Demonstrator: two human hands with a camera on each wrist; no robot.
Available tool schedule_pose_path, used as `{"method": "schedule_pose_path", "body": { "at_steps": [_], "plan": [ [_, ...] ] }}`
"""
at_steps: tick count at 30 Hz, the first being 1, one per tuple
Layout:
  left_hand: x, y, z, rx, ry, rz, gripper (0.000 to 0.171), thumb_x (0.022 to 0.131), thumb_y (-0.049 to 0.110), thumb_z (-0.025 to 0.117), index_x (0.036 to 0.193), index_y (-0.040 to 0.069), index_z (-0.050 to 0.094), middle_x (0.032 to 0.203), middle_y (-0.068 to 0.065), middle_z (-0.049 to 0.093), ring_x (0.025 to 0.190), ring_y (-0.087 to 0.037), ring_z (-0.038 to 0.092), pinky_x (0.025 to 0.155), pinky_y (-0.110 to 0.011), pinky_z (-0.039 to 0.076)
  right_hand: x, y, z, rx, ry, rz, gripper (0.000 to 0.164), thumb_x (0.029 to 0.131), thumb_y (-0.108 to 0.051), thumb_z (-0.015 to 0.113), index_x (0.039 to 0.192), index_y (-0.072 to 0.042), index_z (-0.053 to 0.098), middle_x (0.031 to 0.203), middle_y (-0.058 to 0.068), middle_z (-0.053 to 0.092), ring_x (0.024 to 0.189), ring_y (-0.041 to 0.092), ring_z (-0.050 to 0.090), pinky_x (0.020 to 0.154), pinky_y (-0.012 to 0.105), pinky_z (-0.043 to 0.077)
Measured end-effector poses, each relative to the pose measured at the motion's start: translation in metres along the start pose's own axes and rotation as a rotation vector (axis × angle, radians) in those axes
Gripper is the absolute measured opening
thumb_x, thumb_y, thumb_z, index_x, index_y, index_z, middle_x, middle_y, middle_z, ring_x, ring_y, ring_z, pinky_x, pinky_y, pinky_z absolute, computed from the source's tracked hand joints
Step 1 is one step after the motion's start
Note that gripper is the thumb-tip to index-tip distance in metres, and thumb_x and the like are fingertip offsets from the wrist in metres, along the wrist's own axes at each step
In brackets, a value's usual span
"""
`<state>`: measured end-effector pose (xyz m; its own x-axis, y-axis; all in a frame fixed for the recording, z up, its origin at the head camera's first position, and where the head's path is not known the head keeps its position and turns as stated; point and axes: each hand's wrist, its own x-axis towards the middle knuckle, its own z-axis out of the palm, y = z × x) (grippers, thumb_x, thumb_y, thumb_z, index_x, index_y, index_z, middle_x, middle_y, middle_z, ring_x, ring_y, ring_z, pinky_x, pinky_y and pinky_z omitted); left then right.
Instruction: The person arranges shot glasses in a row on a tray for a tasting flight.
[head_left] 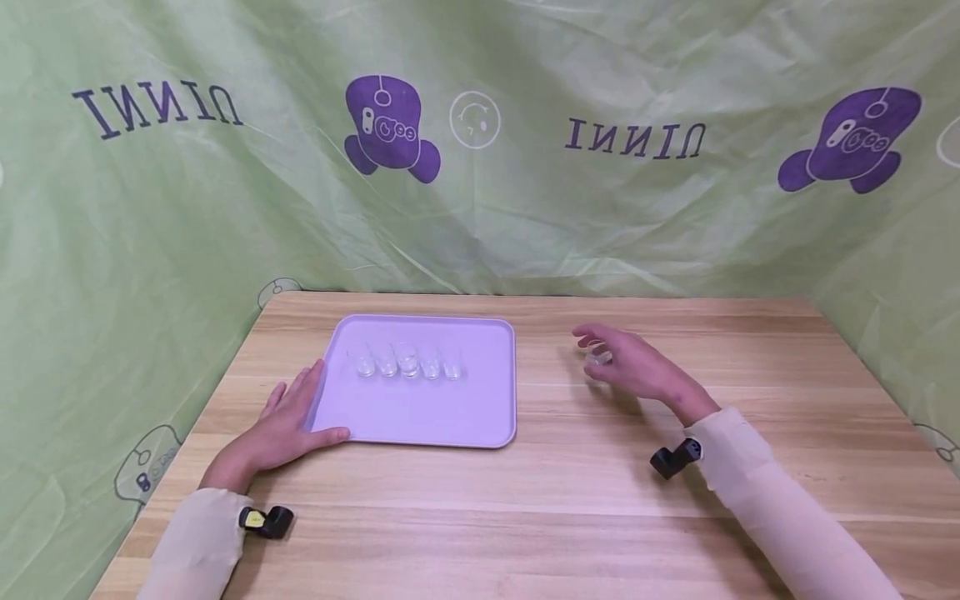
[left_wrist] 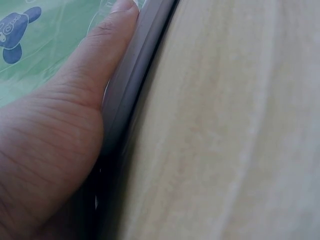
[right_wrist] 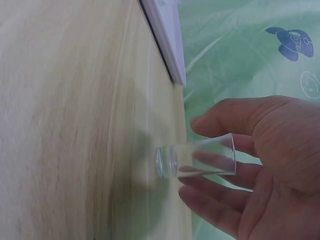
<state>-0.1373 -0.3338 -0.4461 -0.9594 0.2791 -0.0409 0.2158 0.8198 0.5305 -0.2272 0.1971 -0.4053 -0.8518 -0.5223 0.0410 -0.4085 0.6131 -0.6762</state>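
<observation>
My left hand (head_left: 285, 429) lies with fingers spread at the near left corner of a light purple tray (head_left: 420, 421). Its fingers run along the tray's left side; its thumb (left_wrist: 102, 50) follows the near rim. Several small clear shot glasses (head_left: 408, 364) stand upright in a row on the tray. Right of the tray, my right hand (head_left: 633, 364) is around another clear shot glass (right_wrist: 202, 159). This glass is upright, with its thick base close to the table. The thumb (right_wrist: 225, 116) and fingers curve loosely about it, with a gap between thumb tip and glass.
A wooden table (head_left: 465, 525) carries the tray and glasses. Behind it and along both sides hangs a green cloth (head_left: 480, 225) with purple figures and lettering. A black wrist camera (head_left: 270, 522) sits on the left sleeve, and another wrist camera (head_left: 675, 458) on the right.
</observation>
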Motion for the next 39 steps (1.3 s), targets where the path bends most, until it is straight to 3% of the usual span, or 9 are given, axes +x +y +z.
{"method": "schedule_pose_path", "body": {
  "at_steps": [11, 27, 39],
  "plan": [
    [0.0, 0.004, -0.002, -0.001, 0.007, 0.001, 0.118, 0.089, 0.049, 0.076, 0.162, -0.005, 0.001, 0.166, -0.032, 0.009, 0.153, -0.047, 0.006, 0.119, -0.061, -0.006, -0.004, 0.006, -0.003, 0.001, -0.006, -0.002, 0.047, 0.093, 0.007, 0.068, 0.138, 0.006, 0.054, 0.12, 0.02, 0.068, 0.113, 0.036, 0.064, 0.097, 0.054, 0.052],
    [0.0, 0.003, -0.001, 0.001, 0.011, -0.001, 0.118, 0.089, 0.05, 0.076, 0.162, -0.005, 0.001, 0.166, -0.032, 0.009, 0.153, -0.047, 0.006, 0.12, -0.061, -0.006, -0.004, 0.007, -0.004, -0.002, 0.018, 0.08, 0.036, 0.097, -0.006, 0.072, 0.13, 0.004, 0.06, 0.123, 0.017, 0.067, 0.109, 0.033, 0.068, 0.092, 0.047, 0.056],
    [0.0, 0.004, -0.002, -0.001, 0.003, -0.004, 0.118, 0.089, 0.049, 0.076, 0.162, -0.005, 0.001, 0.166, -0.032, 0.008, 0.153, -0.047, 0.005, 0.12, -0.061, -0.006, 0.008, -0.011, 0.003, 0.042, 0.05, 0.042, 0.028, 0.094, -0.012, 0.077, 0.119, -0.003, 0.067, 0.111, 0.008, 0.07, 0.102, 0.025, 0.07, 0.08, 0.038, 0.058]
  ]
}}
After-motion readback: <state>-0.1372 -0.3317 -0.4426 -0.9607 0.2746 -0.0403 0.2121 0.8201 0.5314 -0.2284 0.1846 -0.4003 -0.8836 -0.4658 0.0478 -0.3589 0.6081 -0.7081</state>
